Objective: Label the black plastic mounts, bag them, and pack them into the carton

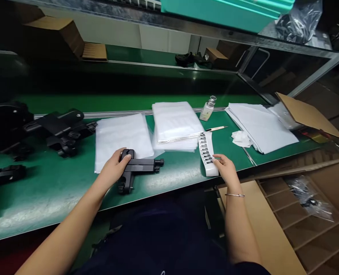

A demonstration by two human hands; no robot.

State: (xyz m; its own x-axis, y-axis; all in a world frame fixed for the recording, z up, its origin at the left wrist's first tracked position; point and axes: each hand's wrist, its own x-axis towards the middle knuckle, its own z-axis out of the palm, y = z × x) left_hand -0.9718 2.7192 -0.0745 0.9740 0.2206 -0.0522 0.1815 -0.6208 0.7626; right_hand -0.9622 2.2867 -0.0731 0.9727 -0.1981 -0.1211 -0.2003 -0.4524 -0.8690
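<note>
My left hand [117,165] is closed round the upper end of a black plastic clamp-like device [142,165], which rests near the table's front edge. A knobbed end of the device points right, and a clamp part hangs toward me. My right hand [226,168] pinches the right edge of a white strip of labels [206,152] with dark printing, its thumb and forefinger at the strip's lower part. White plastic sleeves lie behind my hands: a flat sheet [123,133] by the left one and a thick stack [176,122] between them.
Several black devices [65,131] stand at the left. A small bottle [208,109], a pen [217,128], crumpled paper [241,138] and tweezers [249,156] lie toward the right, beside another sleeve stack [261,124]. A metal shelf with a teal bin [221,17] hangs overhead; a partitioned carton [298,221] sits below right.
</note>
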